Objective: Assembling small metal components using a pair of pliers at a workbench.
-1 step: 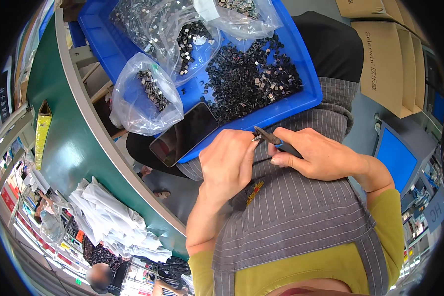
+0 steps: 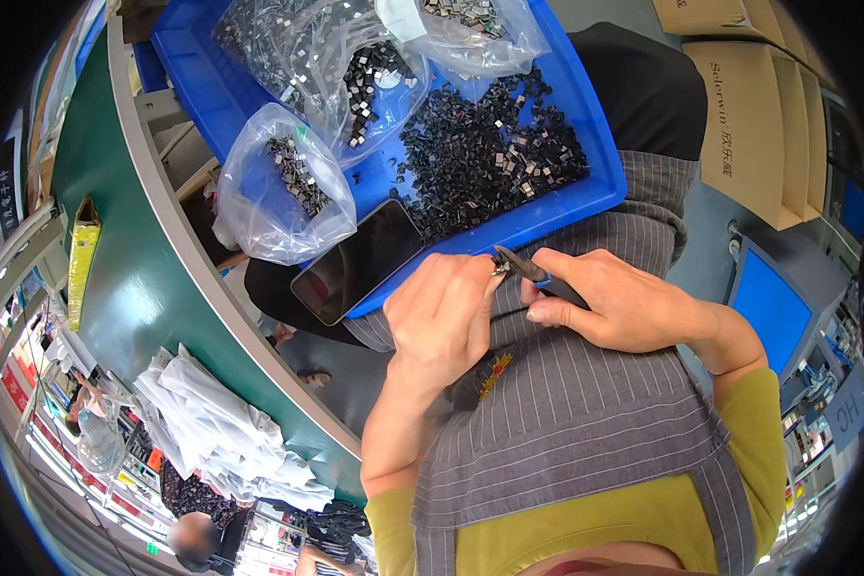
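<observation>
Mid-job by the look of it: right hand [image 2: 624, 307] grips cutters [image 2: 528, 272], left hand [image 2: 442, 322] pinches a tiny part at the tip. Blue tray [image 2: 586, 197] holds plenty more loose parts [image 2: 490, 158].

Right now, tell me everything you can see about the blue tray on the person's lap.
The blue tray looks like plastic, shallow, with a raised rim. It rests tilted across the person's lap, beside the green table. Loose small dark parts lie heaped inside, along with clear bags of similar parts. A dark phone lies over its near rim. Neither hand touches it.
</observation>
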Action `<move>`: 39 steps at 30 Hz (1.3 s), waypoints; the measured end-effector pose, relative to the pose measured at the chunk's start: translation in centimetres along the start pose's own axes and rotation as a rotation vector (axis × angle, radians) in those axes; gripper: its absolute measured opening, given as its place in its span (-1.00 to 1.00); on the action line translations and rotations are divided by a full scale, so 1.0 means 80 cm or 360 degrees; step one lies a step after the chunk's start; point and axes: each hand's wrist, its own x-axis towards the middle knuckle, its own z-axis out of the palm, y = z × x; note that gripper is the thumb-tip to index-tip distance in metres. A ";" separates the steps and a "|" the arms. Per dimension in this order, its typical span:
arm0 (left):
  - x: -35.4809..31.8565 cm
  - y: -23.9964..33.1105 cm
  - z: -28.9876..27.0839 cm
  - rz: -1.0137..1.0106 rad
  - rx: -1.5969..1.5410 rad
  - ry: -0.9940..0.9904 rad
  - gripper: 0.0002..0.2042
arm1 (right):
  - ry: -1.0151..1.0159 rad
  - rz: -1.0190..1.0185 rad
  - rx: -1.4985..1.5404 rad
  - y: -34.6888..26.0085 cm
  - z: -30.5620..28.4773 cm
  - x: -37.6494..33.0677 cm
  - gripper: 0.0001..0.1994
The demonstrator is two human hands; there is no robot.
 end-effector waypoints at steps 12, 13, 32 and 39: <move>0.001 0.006 -0.005 -0.1022 -0.1926 -0.0267 -0.67 | 0.0290 -0.0255 -0.0198 0.012 0.011 0.006 -0.77; 0.000 0.006 -0.002 -0.0961 -0.1897 -0.0254 -0.67 | 0.0290 -0.0255 -0.0198 0.011 0.010 0.006 -0.77; -0.004 0.032 0.010 -0.0778 -0.1615 0.0270 -0.74 | 0.1066 -0.0528 -0.1130 0.001 0.003 0.009 -0.56; -0.006 0.029 0.006 -0.0779 -0.1870 0.0242 -0.74 | 0.1097 -0.0608 -0.1195 0.003 0.000 0.008 -0.37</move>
